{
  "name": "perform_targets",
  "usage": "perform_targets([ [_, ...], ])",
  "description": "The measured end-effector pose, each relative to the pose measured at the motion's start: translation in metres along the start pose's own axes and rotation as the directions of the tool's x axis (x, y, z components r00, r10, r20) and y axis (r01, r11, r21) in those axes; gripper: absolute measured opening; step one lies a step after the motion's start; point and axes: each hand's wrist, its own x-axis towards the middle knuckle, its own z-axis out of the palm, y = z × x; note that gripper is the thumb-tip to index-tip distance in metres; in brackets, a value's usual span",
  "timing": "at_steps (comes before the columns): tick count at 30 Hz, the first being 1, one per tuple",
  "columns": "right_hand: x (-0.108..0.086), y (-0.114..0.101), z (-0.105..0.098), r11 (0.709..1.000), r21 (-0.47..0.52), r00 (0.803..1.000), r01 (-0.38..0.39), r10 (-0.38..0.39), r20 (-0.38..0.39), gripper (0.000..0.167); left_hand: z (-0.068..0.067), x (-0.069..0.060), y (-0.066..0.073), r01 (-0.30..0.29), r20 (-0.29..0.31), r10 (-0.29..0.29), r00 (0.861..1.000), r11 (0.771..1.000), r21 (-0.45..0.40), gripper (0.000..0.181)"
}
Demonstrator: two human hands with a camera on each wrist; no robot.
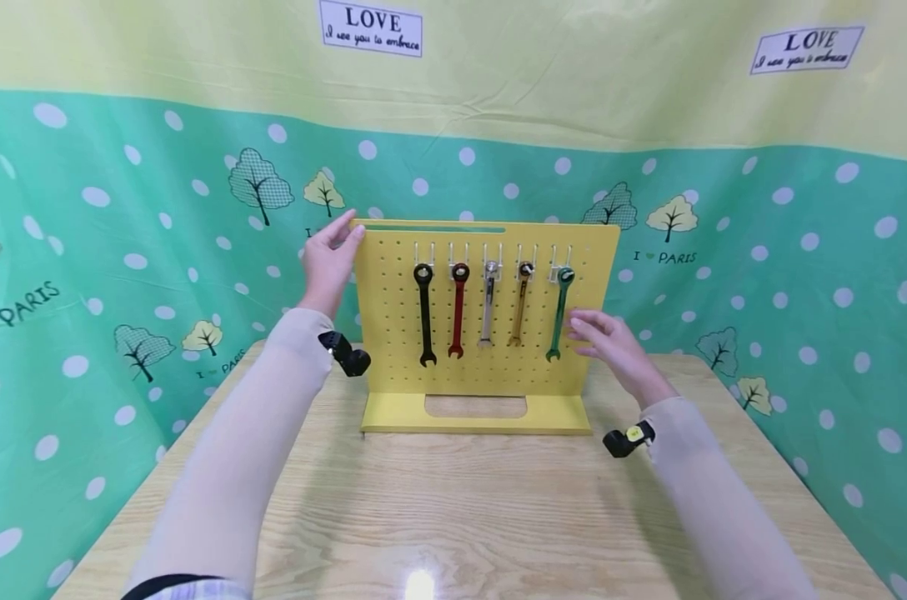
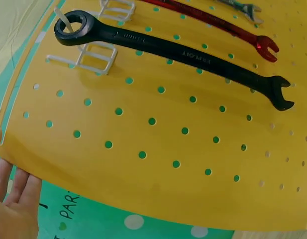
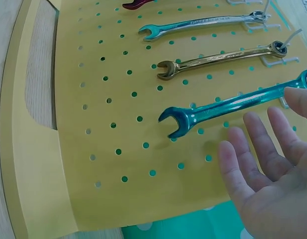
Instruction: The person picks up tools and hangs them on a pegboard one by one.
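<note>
A yellow pegboard (image 1: 393,333) stands upright on the table, and my left hand (image 1: 330,265) holds its upper left corner. The left wrist view shows that hand's thumb at the front and its fingers (image 2: 29,191) at the edge. From white hooks hang a black wrench (image 1: 426,317), a red wrench (image 1: 458,317), a silver wrench (image 1: 488,308), a gold wrench (image 1: 521,308) and a green wrench (image 1: 560,317). My right hand (image 1: 611,342) is beside the green wrench, its fingers spread and slightly bent, with nothing held. Whether its thumb touches that wrench I cannot tell.
The pegboard's flat base (image 1: 476,429) has a cutout and rests on the wooden table (image 1: 438,508). A patterned green and yellow curtain (image 1: 453,158) hangs behind and along both sides. Each wrist carries a small black camera.
</note>
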Motion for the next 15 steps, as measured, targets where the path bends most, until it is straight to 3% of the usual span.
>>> perform_targets([
  [8,-0.004,0.001,-0.001,1.0,-0.019,1.0,-0.002,0.002,0.008,0.063,-0.013,-0.01,-0.005,0.006,0.146,-0.005,0.989,1.0,-0.004,0.07],
  [15,-0.01,0.007,-0.004,0.998,-0.065,1.0,-0.021,0.022,0.016,0.065,-0.023,-0.023,-0.022,0.021,0.189,-0.028,0.982,0.999,0.037,0.073],
])
